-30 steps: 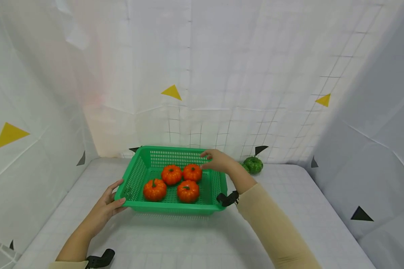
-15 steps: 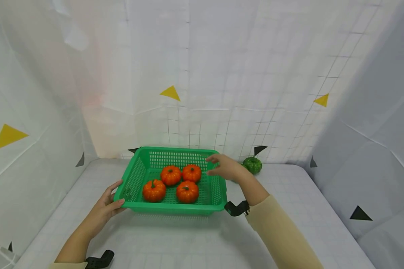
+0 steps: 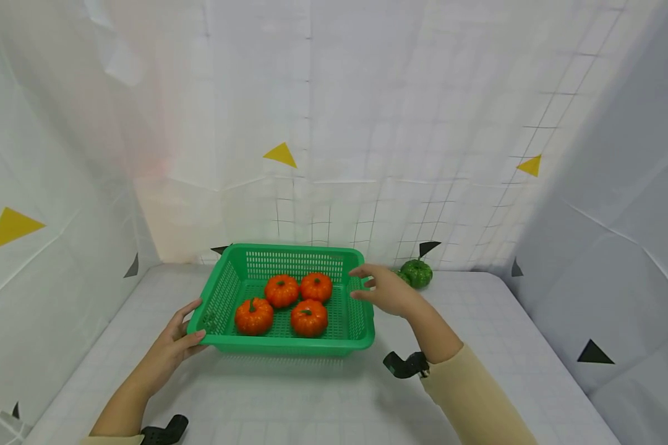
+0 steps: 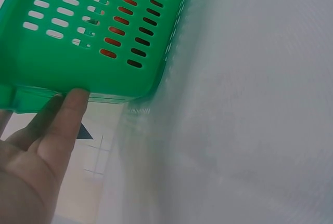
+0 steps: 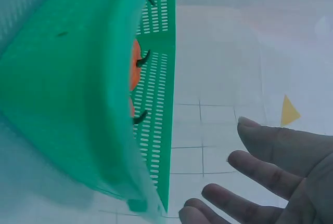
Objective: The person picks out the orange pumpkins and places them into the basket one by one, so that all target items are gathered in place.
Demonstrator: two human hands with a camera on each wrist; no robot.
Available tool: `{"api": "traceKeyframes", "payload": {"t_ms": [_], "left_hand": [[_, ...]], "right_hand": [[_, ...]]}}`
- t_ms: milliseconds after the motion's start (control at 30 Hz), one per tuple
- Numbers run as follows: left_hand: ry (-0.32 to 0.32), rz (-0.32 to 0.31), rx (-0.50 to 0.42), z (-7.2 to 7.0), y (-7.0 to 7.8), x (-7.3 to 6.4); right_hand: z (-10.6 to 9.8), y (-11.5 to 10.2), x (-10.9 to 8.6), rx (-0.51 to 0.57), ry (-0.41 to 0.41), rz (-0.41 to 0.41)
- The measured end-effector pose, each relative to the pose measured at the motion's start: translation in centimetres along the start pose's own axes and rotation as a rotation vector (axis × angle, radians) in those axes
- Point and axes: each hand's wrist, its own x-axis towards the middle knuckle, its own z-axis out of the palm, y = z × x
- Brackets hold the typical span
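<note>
A green plastic basket (image 3: 281,344) with slotted walls stands on the white table. Several small orange pumpkins (image 3: 309,318) with dark stems lie inside it. My left hand (image 3: 167,351) grips the basket's left end, thumb at the rim and the other fingers along its edge. In the left wrist view, fingertips touch the green wall (image 4: 104,70) just by the rim. Over the basket's right rim hovers my right hand (image 3: 388,292), holding nothing, its fingers spread and slightly bent. The right wrist view shows that hand's fingers (image 5: 244,203) apart from the basket.
Two dark green pumpkins, the nearer-to-view one (image 3: 417,273) rounder in sight and the other (image 3: 403,275) partly hidden by my right hand, sit behind the basket's right end. White sheeting with yellow triangles (image 3: 280,154) encloses the table at the back and sides.
My right hand has drawn back to the right and slightly toward me, from above the pumpkins' side to the basket's right rim. The left hand and basket keep their place.
</note>
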Motion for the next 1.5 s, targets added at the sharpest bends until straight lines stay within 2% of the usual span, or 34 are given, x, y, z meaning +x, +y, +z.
{"api": "traceKeyframes", "payload": {"t_ms": [333, 700, 867, 1133, 1367, 1500], "left_hand": [[0.009, 0.003, 0.007, 0.1, 0.5, -0.1], [0.009, 0.009, 0.009, 0.1, 0.4, -0.1], [0.012, 0.006, 0.016, 0.2, 0.5, -0.1], [0.007, 0.015, 0.028, 0.3, 0.3, 0.0], [0.02, 0.004, 0.043, 0.3, 0.3, -0.1], [0.027, 0.02, 0.072, 0.3, 0.2, -0.2]], "right_hand": [[1.1, 1.5, -1.9, 0.051, 0.104, 0.038], [2.1, 3.8, -3.4, 0.099, 0.28, -0.037], [2.2, 5.1, -3.8, 0.05, 0.392, -0.053], [2.6, 7.2, -4.7, 0.027, 0.51, -0.057], [2.4, 8.9, -5.8, -0.017, 0.58, -0.095], [2.0, 10.0, -6.7, -0.073, 0.621, -0.114]]}}
